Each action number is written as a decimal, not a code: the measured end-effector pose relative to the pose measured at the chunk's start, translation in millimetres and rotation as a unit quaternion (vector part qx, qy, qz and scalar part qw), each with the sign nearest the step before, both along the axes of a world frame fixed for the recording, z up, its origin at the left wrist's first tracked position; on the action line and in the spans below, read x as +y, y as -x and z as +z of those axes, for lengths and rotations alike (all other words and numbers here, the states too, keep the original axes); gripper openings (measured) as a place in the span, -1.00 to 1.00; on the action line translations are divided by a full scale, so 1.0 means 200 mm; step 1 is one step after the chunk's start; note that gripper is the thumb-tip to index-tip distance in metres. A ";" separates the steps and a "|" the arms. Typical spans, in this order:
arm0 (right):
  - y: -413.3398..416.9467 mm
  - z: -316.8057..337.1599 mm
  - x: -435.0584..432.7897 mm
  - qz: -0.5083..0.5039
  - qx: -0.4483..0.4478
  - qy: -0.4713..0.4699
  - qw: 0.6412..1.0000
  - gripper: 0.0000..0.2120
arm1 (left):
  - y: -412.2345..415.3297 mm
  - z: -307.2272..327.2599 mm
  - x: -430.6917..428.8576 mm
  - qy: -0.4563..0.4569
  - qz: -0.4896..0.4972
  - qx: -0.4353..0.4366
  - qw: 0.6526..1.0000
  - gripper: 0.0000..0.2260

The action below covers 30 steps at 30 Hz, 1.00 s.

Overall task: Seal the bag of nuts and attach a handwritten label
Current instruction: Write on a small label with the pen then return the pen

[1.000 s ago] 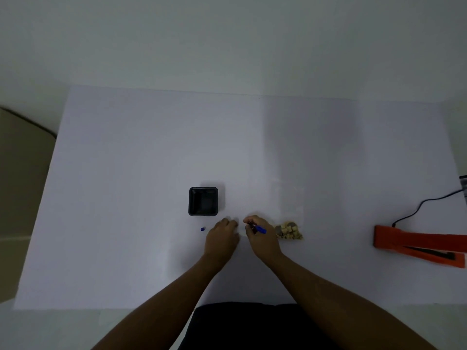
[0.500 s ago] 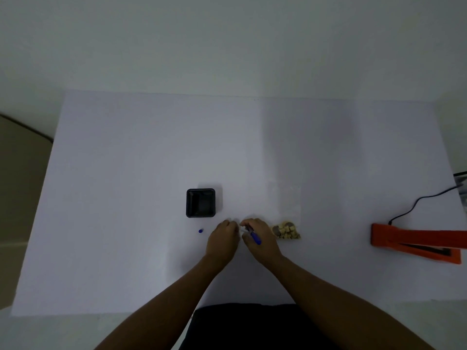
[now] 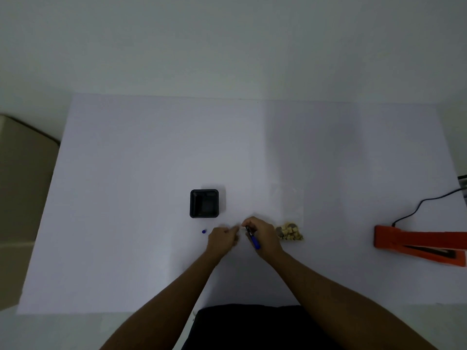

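Observation:
A clear plastic bag lies flat on the white table, with pale nuts bunched at its near end. Just left of the nuts, my right hand grips a blue pen, tip pointing away and down at the table. My left hand rests beside it, fingers curled with the fingertips pressed near the pen tip. Whatever lies under the fingertips is too pale to make out. A small blue pen cap lies left of my left hand.
An empty black square tray sits behind my left hand. An orange heat sealer with a black cable lies at the right edge. A beige chair stands off the table's left side.
The pen has tilted from pointing right to pointing toward me, with its tip near my left fingertips. Both hands stay in the same spot.

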State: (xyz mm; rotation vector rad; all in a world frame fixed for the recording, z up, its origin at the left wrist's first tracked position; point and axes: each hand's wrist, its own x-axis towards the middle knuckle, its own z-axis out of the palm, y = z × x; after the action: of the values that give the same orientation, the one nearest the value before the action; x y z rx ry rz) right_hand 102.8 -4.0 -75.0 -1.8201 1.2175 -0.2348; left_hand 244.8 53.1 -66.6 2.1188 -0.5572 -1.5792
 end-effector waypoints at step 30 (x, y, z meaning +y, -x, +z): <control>-0.19 -0.03 0.09 -0.107 -0.024 -0.099 0.989 -0.73 | 0.02 0.05 0.02 -0.025 -0.183 -0.226 0.957 -0.82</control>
State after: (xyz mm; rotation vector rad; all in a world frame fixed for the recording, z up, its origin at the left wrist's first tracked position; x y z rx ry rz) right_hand 139.8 13.8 -80.5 -1.5078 1.3522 -0.2670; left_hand 240.4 56.5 -56.3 2.5433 -1.1252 -1.2802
